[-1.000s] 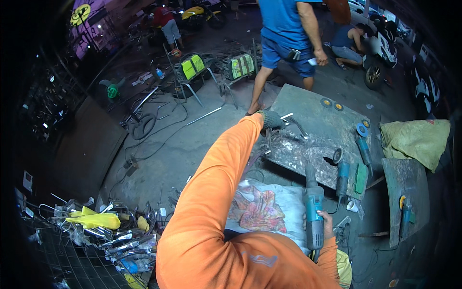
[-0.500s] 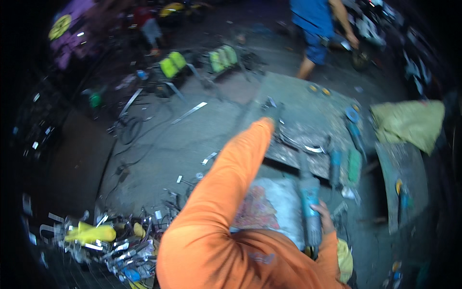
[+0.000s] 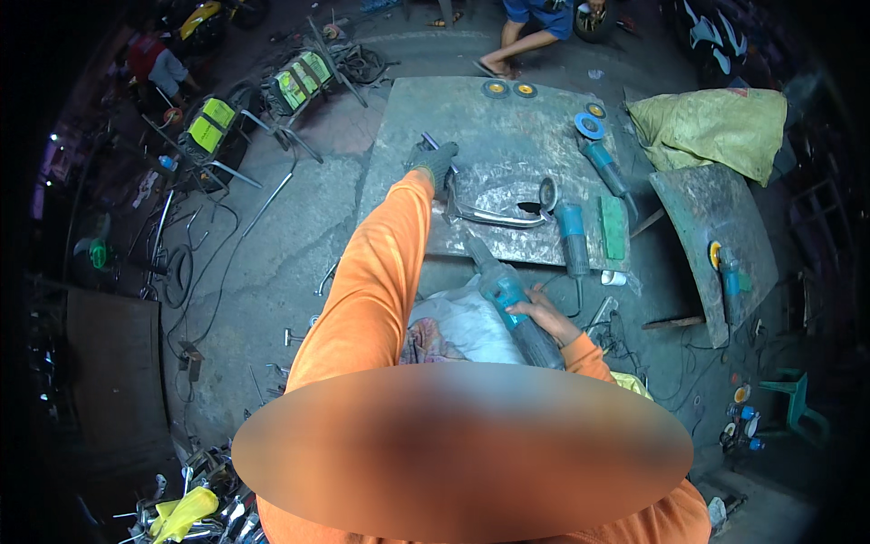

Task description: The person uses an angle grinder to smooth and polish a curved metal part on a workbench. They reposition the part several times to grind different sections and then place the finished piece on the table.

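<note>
My left hand (image 3: 437, 163), in a dark glove, is closed around a metal tube (image 3: 430, 140) at the left part of the worktable (image 3: 399, 118). A shiny curved metal piece (image 3: 497, 216) lies on the table just right of that hand; whether it joins the tube I cannot tell. Close to my body, my bare right hand (image 3: 544, 314) is wrapped round the body of a teal straight grinder (image 3: 506, 292). Its grey nose points toward the table's front edge. A teal angle grinder (image 3: 571, 231) rests on the table's front edge, its disc beside the curved piece.
Another angle grinder (image 3: 605, 166), a green block (image 3: 613, 227) and yellow-centred discs (image 3: 496, 89) lie on the table. A side board (image 3: 725, 218) and yellowish sack (image 3: 707, 131) stand right. Green-yellow machines (image 3: 210, 125) and cables are left; metal parts (image 3: 231, 521) lie lower left. A person (image 3: 521, 36) is beyond.
My view has shifted, and the table now appears further up and to the left. The straight grinder has tilted, its nose now pointing up and left. Beyond the table, the person in blue has moved left.
</note>
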`<act>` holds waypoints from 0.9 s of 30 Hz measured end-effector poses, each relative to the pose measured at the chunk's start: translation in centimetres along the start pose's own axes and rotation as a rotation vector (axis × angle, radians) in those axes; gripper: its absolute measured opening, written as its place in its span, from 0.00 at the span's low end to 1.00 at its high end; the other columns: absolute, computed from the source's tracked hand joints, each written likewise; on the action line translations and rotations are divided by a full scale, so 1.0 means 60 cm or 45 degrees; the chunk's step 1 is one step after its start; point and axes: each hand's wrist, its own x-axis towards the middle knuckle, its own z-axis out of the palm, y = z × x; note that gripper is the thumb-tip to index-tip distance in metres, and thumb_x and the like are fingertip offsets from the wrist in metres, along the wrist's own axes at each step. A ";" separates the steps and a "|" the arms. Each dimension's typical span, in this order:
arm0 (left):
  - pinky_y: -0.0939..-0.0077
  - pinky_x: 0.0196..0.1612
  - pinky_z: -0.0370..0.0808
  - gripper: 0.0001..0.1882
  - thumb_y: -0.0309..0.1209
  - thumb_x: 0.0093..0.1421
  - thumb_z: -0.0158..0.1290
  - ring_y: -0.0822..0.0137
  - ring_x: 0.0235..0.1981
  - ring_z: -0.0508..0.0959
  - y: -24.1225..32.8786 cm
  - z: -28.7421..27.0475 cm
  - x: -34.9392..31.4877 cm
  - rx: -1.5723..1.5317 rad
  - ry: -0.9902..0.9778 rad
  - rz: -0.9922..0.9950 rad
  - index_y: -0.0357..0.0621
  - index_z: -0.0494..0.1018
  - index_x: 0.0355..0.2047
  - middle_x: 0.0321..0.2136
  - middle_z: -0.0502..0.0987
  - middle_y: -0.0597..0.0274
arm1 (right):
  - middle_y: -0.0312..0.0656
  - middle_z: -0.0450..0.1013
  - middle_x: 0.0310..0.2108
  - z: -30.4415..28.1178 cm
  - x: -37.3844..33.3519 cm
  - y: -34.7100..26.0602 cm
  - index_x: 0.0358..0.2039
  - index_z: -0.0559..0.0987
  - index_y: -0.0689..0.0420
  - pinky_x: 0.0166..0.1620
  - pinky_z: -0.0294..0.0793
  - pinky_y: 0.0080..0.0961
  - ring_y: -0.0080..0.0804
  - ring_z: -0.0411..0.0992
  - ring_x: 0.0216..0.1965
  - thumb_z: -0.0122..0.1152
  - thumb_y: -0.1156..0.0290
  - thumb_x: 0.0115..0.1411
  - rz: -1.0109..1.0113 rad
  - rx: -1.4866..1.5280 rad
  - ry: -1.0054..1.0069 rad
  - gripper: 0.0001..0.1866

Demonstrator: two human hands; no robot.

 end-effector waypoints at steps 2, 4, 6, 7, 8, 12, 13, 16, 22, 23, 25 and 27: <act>0.39 0.26 0.77 0.21 0.43 0.56 0.63 0.55 0.30 0.73 0.014 0.003 -0.023 0.091 -0.072 -0.019 0.46 0.68 0.41 0.26 0.68 0.55 | 0.49 0.74 0.49 -0.001 0.024 -0.013 0.61 0.70 0.66 0.54 0.69 0.30 0.38 0.72 0.49 0.65 0.53 0.55 0.008 -0.063 -0.011 0.39; 0.37 0.27 0.79 0.21 0.42 0.56 0.64 0.56 0.28 0.74 0.019 0.010 -0.044 0.010 -0.022 -0.003 0.45 0.67 0.40 0.25 0.68 0.55 | 0.49 0.74 0.49 0.001 0.046 -0.025 0.61 0.70 0.66 0.55 0.69 0.31 0.38 0.72 0.50 0.65 0.53 0.54 0.017 -0.075 -0.053 0.39; 0.38 0.27 0.79 0.20 0.41 0.56 0.64 0.58 0.25 0.73 0.021 0.015 -0.055 -0.042 0.023 0.002 0.45 0.67 0.39 0.24 0.68 0.55 | 0.50 0.74 0.49 0.006 0.057 -0.031 0.61 0.71 0.66 0.55 0.69 0.31 0.39 0.72 0.50 0.66 0.52 0.54 0.031 -0.075 -0.042 0.40; 0.40 0.26 0.79 0.20 0.40 0.56 0.64 0.58 0.24 0.73 0.019 0.015 -0.056 -0.053 0.039 -0.009 0.45 0.67 0.38 0.23 0.68 0.56 | 0.51 0.74 0.50 0.010 0.059 -0.034 0.61 0.71 0.66 0.55 0.69 0.32 0.39 0.72 0.51 0.66 0.52 0.53 0.063 -0.072 -0.014 0.40; 0.41 0.25 0.80 0.20 0.39 0.56 0.64 0.59 0.23 0.72 0.018 0.015 -0.055 -0.067 0.053 -0.023 0.44 0.66 0.38 0.23 0.68 0.56 | 0.51 0.74 0.50 0.013 0.058 -0.036 0.61 0.71 0.66 0.56 0.69 0.32 0.40 0.72 0.51 0.66 0.52 0.53 0.030 -0.092 -0.010 0.40; 0.49 0.24 0.80 0.19 0.42 0.58 0.61 0.59 0.20 0.73 0.003 0.000 -0.037 -0.009 -0.016 0.136 0.43 0.66 0.36 0.22 0.67 0.56 | 0.53 0.73 0.52 0.024 0.048 -0.040 0.62 0.69 0.67 0.56 0.69 0.32 0.41 0.72 0.53 0.66 0.52 0.53 0.044 -0.181 0.021 0.41; 0.50 0.24 0.80 0.19 0.42 0.58 0.60 0.59 0.20 0.73 0.001 -0.006 -0.033 -0.026 -0.031 0.065 0.42 0.66 0.36 0.22 0.68 0.55 | 0.53 0.73 0.52 0.023 0.046 -0.041 0.62 0.69 0.67 0.56 0.69 0.32 0.41 0.72 0.53 0.66 0.53 0.53 0.049 -0.187 0.017 0.42; 0.55 0.24 0.80 0.20 0.45 0.60 0.58 0.59 0.20 0.74 -0.013 -0.029 -0.032 -0.071 -0.130 0.035 0.41 0.67 0.37 0.23 0.69 0.55 | 0.53 0.73 0.51 0.023 0.051 -0.039 0.62 0.69 0.68 0.56 0.69 0.33 0.42 0.72 0.52 0.66 0.53 0.53 0.059 -0.171 -0.004 0.42; 0.59 0.26 0.80 0.20 0.46 0.64 0.55 0.61 0.23 0.76 -0.039 -0.074 -0.033 -0.156 -0.151 0.099 0.40 0.69 0.37 0.26 0.73 0.57 | 0.52 0.73 0.49 0.035 0.075 -0.015 0.59 0.71 0.68 0.54 0.69 0.34 0.42 0.72 0.50 0.67 0.52 0.50 0.064 -0.104 0.037 0.41; 0.59 0.26 0.80 0.20 0.47 0.64 0.54 0.61 0.23 0.76 -0.043 -0.080 -0.031 -0.167 -0.155 0.114 0.40 0.69 0.37 0.26 0.74 0.57 | 0.52 0.73 0.49 0.037 0.077 -0.011 0.59 0.71 0.68 0.54 0.69 0.34 0.43 0.72 0.50 0.67 0.52 0.50 0.049 -0.075 0.023 0.41; 0.62 0.28 0.80 0.17 0.46 0.65 0.52 0.63 0.24 0.77 -0.050 -0.088 -0.028 -0.224 -0.176 0.115 0.44 0.71 0.36 0.27 0.75 0.60 | 0.52 0.73 0.49 0.038 0.079 -0.007 0.57 0.72 0.68 0.54 0.69 0.35 0.43 0.72 0.50 0.67 0.52 0.50 0.029 -0.050 0.017 0.41; 0.62 0.28 0.79 0.15 0.45 0.66 0.52 0.63 0.24 0.77 -0.057 -0.093 -0.031 -0.238 -0.152 0.117 0.46 0.72 0.34 0.26 0.75 0.61 | 0.52 0.73 0.49 0.037 0.078 -0.006 0.57 0.72 0.68 0.54 0.69 0.36 0.43 0.72 0.49 0.67 0.51 0.50 0.042 -0.077 0.014 0.40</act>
